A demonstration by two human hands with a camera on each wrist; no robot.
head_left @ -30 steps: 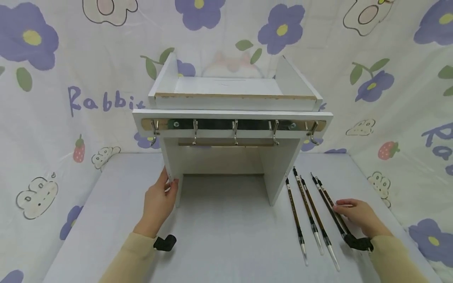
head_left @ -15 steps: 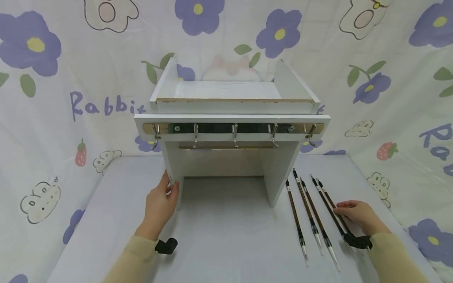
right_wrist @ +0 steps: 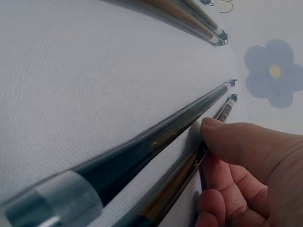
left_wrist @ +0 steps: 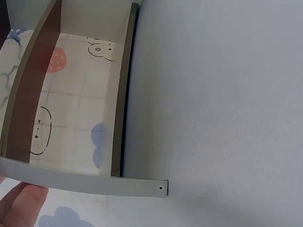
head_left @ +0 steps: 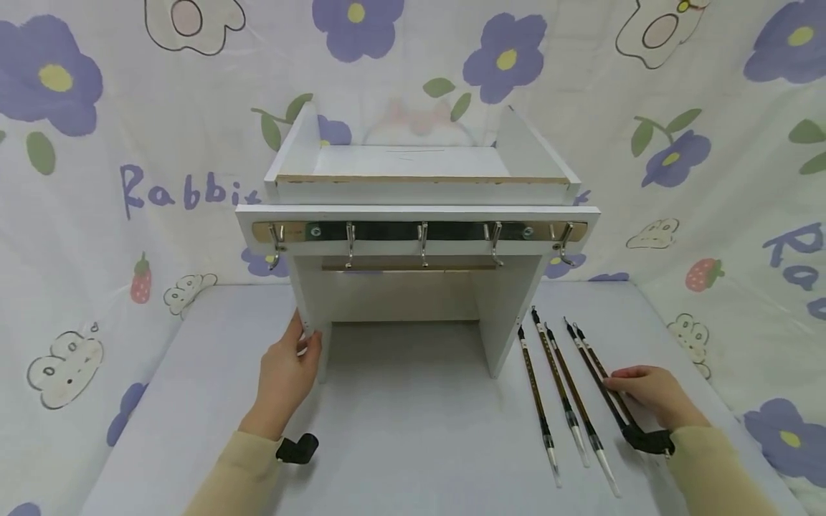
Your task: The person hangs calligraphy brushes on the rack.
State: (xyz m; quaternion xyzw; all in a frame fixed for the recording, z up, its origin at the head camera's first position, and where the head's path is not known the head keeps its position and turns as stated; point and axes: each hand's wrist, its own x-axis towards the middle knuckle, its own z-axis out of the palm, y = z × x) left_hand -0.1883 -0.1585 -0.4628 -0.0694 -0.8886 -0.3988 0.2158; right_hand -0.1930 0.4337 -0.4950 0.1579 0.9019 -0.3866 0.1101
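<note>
In the head view a white rack [head_left: 419, 193] stands at the middle, with an upper tray and a front rail [head_left: 377, 229] bearing several metal hooks. My left hand [head_left: 284, 373] grips the front edge of its left side panel [left_wrist: 85, 184], low down; some fingers are hidden behind the panel. My right hand [head_left: 654, 390] pinches the shaft of the rightmost ink brush [right_wrist: 173, 191] between thumb and fingers. That brush lies low over the cloth, beside a darker ink brush [right_wrist: 165, 135]. Whether it touches the cloth I cannot tell.
Several more ink brushes [head_left: 538, 401] lie side by side between the rack and my right hand, capped tips toward me. White cloth [head_left: 413, 444] covers the table. A flower-and-rabbit patterned curtain [head_left: 193, 107] rises behind and at both sides.
The view has shifted slightly. Both hands, the rack and the brushes keep their places.
</note>
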